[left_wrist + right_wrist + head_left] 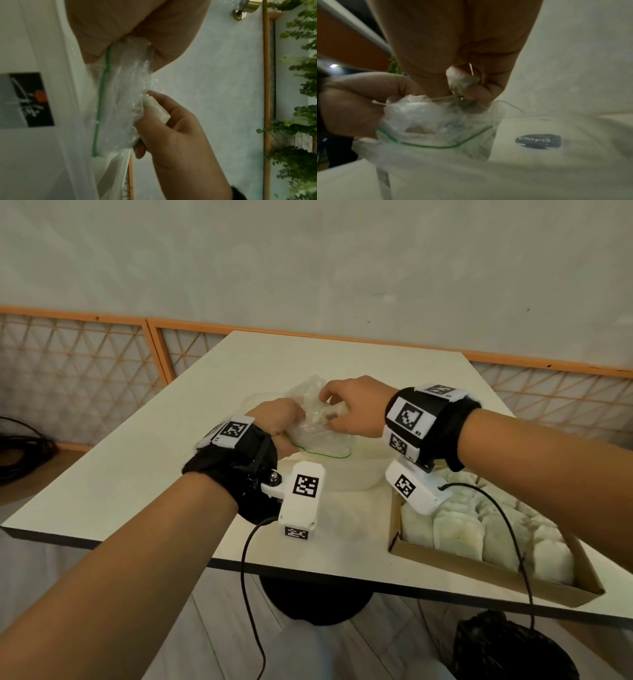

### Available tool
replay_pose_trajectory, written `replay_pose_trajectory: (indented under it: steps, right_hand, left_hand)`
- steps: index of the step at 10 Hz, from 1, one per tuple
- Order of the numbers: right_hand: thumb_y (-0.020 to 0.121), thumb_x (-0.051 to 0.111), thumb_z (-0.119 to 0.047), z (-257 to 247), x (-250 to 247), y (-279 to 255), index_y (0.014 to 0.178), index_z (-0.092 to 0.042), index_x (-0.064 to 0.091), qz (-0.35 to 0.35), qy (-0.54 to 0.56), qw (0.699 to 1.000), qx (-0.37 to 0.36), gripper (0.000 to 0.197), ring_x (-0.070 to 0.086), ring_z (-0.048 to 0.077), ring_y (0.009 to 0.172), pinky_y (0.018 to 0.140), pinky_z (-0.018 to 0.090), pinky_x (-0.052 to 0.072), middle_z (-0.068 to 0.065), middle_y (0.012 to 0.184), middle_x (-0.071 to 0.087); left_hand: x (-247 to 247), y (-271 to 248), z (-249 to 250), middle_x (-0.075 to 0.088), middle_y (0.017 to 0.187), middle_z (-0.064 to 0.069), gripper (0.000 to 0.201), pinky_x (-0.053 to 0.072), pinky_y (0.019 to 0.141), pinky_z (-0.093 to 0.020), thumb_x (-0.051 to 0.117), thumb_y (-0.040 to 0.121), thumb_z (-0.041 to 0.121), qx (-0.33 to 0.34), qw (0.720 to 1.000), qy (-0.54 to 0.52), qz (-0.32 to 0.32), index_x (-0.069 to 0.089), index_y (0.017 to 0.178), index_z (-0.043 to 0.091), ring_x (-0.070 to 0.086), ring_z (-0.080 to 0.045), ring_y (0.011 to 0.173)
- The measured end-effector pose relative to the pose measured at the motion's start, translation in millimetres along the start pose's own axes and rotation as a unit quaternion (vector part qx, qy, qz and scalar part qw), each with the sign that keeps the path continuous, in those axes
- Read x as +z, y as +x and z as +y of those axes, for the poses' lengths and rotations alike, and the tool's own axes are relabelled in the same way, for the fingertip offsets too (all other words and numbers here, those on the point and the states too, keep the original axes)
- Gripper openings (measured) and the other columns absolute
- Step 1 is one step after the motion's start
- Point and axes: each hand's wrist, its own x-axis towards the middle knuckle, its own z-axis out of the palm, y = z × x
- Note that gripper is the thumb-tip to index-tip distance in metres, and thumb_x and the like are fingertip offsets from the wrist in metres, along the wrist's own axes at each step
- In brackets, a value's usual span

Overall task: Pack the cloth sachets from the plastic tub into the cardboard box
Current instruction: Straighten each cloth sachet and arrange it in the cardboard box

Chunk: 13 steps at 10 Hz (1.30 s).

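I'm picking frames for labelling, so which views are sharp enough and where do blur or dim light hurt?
Head view: evenly lit, fairly sharp; the clear green-edged plastic bag over the translucent plastic tub reads faintly, and straight edges bow. Left wrist view: dim, and the left hand looks soft. Right wrist view: dim and smeared; the small white cloth sachet in the right hand is blurred.

Head view high, facing down-forward, wrist views close, all sharing clear bag (317, 422)

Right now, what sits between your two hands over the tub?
A crumpled clear zip bag with a green seal line, held over the plastic tub. The left hand grips one side; the right hand pinches the other. The head view shows it.
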Motion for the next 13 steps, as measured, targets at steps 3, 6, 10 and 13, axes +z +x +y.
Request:
replay_pose_trajectory:
  steps: [3, 6, 10, 13]
  right_hand:
    - [0.083, 0.061, -0.031, -9.5, 10.0, -1.3, 0.097, -0.005, 0.06, -0.059, -0.03, 0.997, 0.029, 0.03, 0.054, 0.022, 0.079, 0.063, 0.029, 0.042, 0.007, 0.084, 0.061]
    - [0.087, 0.058, -0.023, -5.6, -5.7, 6.3, 0.129, -0.011, 0.051, -0.014, 0.031, 0.997, 0.074, 0.044, 0.062, 0.022, 0.083, 0.054, 0.02, 0.037, 0.005, 0.092, 0.064]
    - [0.083, 0.063, -0.03, -7.6, 3.7, 13.3, 0.104, -0.006, 0.065, -0.046, 0.069, 0.993, 0.082, 0.032, 0.065, 0.02, 0.073, 0.067, 0.026, 0.051, 0.007, 0.084, 0.07]
    - [0.079, 0.064, -0.023, 2.5, -4.7, 6.9, 0.078, -0.013, 0.051, -0.022, 0.13, 0.988, 0.083, 0.016, 0.057, 0.012, 0.055, 0.055, 0.022, 0.043, -0.001, 0.061, 0.063]
  left_hand:
    - [4.5, 2.2, 4.2, 0.06, 0.117, -0.022, 0.07, 0.054, 0.078, -0.046, 0.022, 0.074, -0.024, 0.101, 0.988, -0.043, -0.112, 0.049, 0.131, 0.007, 0.062, -0.036, 0.1]
    - [-5.0, -0.1, 14.0, 0.056, 0.117, -0.014, 0.07, 0.051, 0.075, -0.045, 0.029, 0.072, -0.018, 0.135, 0.986, 0.037, -0.095, 0.049, 0.12, 0.028, 0.058, -0.036, 0.101]
    - [-2.5, -1.9, 5.3, 0.058, 0.106, -0.009, 0.065, 0.049, 0.068, -0.039, 0.025, 0.078, -0.02, 0.116, 0.985, -0.032, -0.121, 0.046, 0.12, 0.025, 0.06, -0.031, 0.088]
    - [-10.7, 6.9, 2.2, 0.061, 0.112, -0.007, 0.055, 0.046, 0.093, -0.057, 0.035, 0.084, -0.021, 0.136, 0.988, 0.014, -0.079, 0.05, 0.113, 0.024, 0.061, -0.031, 0.103]
